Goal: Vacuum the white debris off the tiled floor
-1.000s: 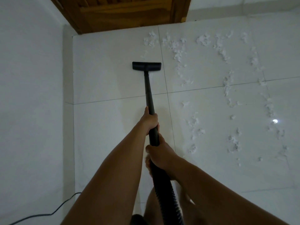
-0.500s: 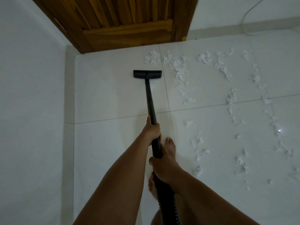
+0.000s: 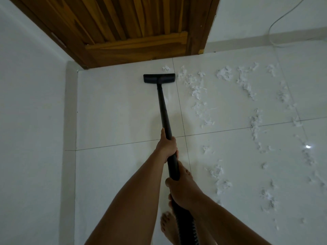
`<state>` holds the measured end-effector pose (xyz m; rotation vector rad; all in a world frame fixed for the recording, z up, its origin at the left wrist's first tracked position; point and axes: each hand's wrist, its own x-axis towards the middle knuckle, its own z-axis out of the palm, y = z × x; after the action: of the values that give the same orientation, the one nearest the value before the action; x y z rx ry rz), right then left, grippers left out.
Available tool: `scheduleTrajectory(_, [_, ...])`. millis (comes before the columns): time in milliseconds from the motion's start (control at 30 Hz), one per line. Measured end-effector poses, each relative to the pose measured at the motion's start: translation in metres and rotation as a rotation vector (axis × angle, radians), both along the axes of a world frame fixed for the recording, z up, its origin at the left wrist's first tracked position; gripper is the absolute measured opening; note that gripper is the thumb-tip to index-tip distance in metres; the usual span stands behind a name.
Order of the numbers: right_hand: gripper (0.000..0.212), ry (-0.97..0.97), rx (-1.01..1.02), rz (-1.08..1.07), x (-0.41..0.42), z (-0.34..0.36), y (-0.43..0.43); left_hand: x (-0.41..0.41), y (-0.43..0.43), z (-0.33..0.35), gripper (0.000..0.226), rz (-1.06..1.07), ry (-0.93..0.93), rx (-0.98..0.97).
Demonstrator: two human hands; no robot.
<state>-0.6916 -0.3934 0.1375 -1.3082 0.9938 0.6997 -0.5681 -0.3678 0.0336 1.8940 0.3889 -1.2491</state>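
So, left hand (image 3: 167, 147): fingers wrapped round the black vacuum wand (image 3: 164, 110), the farther of the two grips.
Right hand (image 3: 184, 191): clenched round the wand's lower end where the ribbed hose (image 3: 187, 225) joins, nearer the body.
Floor head (image 3: 159, 78): black, flat on the tiled floor (image 3: 115, 112), close to the wooden door (image 3: 123, 27), its right end at the grout line.
White debris (image 3: 200, 96): fluffy scraps in rough strips across the tiles to the right of the wand; one small clump just beyond the head's right end, by the door sill.
Tile left of the wand: shows no scraps.
Feet: bare, one (image 3: 168, 227) under the arms, toes of the other (image 3: 186, 171) beside the wand.
Wall (image 3: 30, 121): white, on the left.
Cable (image 3: 276, 20): thin, pale, far right against the back wall.
Glare spot (image 3: 308, 146): bright, on a right tile.
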Motion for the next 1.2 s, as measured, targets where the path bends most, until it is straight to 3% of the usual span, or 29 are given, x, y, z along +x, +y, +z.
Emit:
scheduleTrajectory(233, [0.077,-0.007,0.02,0.019,-0.011,0.003,-0.001,-0.007,0.002,0.003,0.07,0.029,0.014,-0.032])
scheduleTrajectory(433, [0.074,-0.024,0.047,0.008,-0.044,0.023,0.003,-0.037,0.012,0.008,0.08,0.201,0.081,-0.112])
scheduleTrajectory(733, [0.077,-0.063,-0.007,0.114,-0.071,0.022,0.021,-0.057,0.029,-0.007,0.085,0.058,0.017,-0.027])
scheduleTrajectory(1033, [0.07,-0.075,-0.032,0.12,-0.06,0.02,0.021,-0.05,0.03,0.0,0.081,0.081,0.029,-0.022])
scheduleTrajectory(1200, [0.076,-0.067,0.191,-0.107,-0.06,0.026,0.022,-0.041,0.031,-0.001,0.074,0.179,0.057,-0.083])
